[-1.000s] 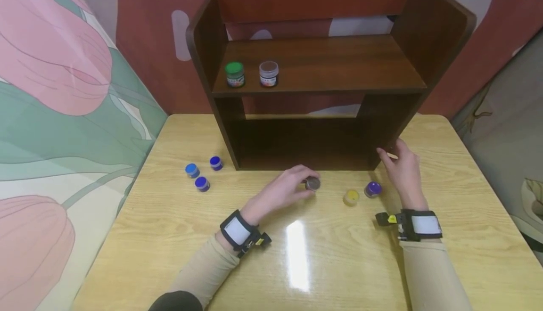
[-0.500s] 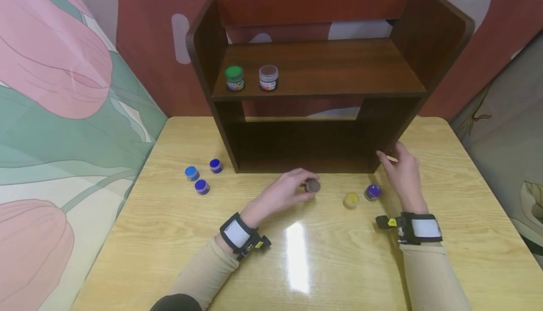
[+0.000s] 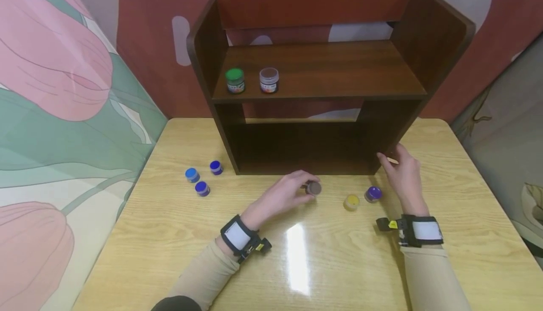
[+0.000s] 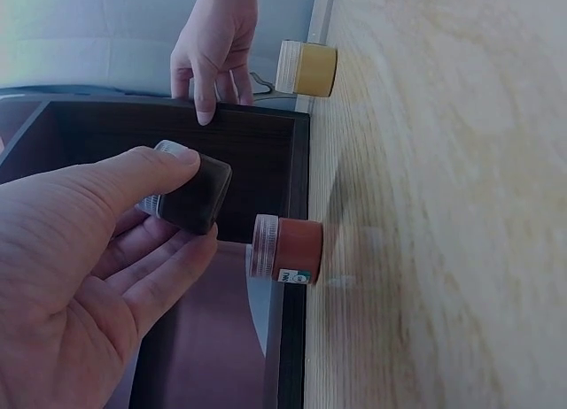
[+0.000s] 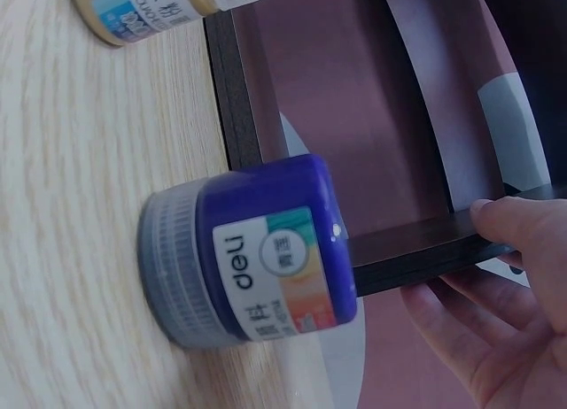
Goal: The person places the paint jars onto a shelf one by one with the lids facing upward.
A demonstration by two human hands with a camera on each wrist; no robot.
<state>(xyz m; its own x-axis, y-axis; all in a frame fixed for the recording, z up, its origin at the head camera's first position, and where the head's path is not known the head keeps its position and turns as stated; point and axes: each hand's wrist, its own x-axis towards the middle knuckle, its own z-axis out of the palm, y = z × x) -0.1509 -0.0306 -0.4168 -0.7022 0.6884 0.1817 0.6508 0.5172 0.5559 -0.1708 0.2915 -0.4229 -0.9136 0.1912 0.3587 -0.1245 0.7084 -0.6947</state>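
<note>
Gripped between thumb and bent fingers of the left hand (image 3: 285, 192): small black cylindrical jar (image 4: 202, 196) with clear ribbed lid, tilted, apart from the tabletop. Upright near the lower fingertips: red-brown cylindrical jar (image 4: 299, 250) with clear ribbed lid, by the front edge of the dark-brown wooden two-tier shelf unit (image 3: 339, 66). Pinched by the right hand (image 3: 403, 174), thumb and fingers on opposite faces: right side panel (image 3: 432, 47) of the unit.

Note clearances. Right of the held jar: a gap, then yellow cylindrical jar (image 3: 351, 202) and purple cylindrical jar (image 3: 374, 194), near each other, just short of the right hand. On the upper board, near its front edge: green-lidded cylindrical jar (image 3: 235, 81) and clear-lidded dark jar (image 3: 269, 81), with a wide span of board onward to the right panel. On the pale wood-grain table (image 3: 339, 264), near the unit's left corner: light-blue cylindrical jar (image 3: 193, 175) and two dark-blue cylindrical jars (image 3: 202, 189).

Note visibility limits. Beside the left fingertips in the head view: grey-brown round top (image 3: 314, 188); cannot tell whether of the black or red-brown jar. Too dark for detail: lower compartment (image 3: 301, 148). Cut off at the right wrist view's top edge: yellow jar.
</note>
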